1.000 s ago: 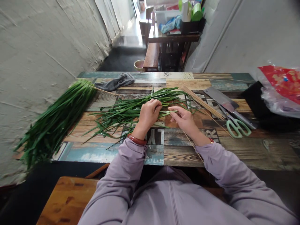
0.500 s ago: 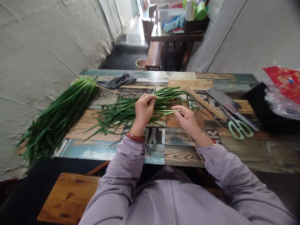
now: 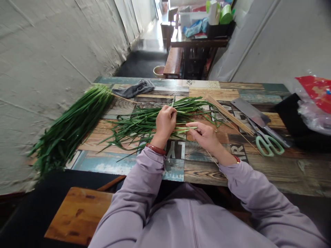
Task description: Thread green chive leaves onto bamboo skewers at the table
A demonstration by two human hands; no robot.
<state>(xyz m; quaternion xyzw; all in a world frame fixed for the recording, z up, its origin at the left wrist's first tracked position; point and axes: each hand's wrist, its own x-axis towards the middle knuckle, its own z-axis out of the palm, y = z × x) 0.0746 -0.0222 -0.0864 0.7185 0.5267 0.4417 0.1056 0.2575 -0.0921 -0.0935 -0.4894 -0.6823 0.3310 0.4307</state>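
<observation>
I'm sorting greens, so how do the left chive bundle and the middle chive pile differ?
The left chive bundle is thicker; the middle chive pile is more scattered. The bundle's pale ends face the far side; the pile's point right. The bundle's tips reach past the near edge of the table; the pile's lie on it. Both are long and green.

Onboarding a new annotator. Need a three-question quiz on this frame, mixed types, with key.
1. True or false: the scissors lie to the right of the right hand.
2. What does the right hand hold? A) cleaver B) pale green stems C) gray cloth
3. Fill in: the large green bunch lies toward the ____ end of the table, from the wearer's view.

Key: 1. True. 2. B. 3. Left.
</observation>
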